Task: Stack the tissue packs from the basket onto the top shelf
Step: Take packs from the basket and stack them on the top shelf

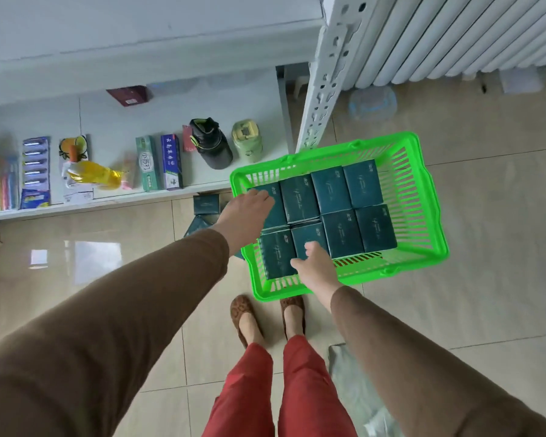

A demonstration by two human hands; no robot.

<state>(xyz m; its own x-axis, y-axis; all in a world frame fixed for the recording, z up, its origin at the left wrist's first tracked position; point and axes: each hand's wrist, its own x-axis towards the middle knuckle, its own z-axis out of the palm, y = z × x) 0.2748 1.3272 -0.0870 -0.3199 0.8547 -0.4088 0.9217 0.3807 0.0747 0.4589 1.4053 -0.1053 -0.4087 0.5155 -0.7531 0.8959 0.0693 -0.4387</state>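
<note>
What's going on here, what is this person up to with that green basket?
A person is standing over a green basket on the tiled floor, reaching into it with both hands. It holds dark teal tissue packs laid flat in two rows. The left hand rests on the far-left pack, and the right hand touches the packs in the near row. Nothing is lifted yet. Beside the basket, a low shelf carries toothpaste boxes and two bottles.

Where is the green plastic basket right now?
In the head view, the green plastic basket sits on the tiled floor, right of centre, beside the white shelf upright, with both hands reaching into it.
</note>
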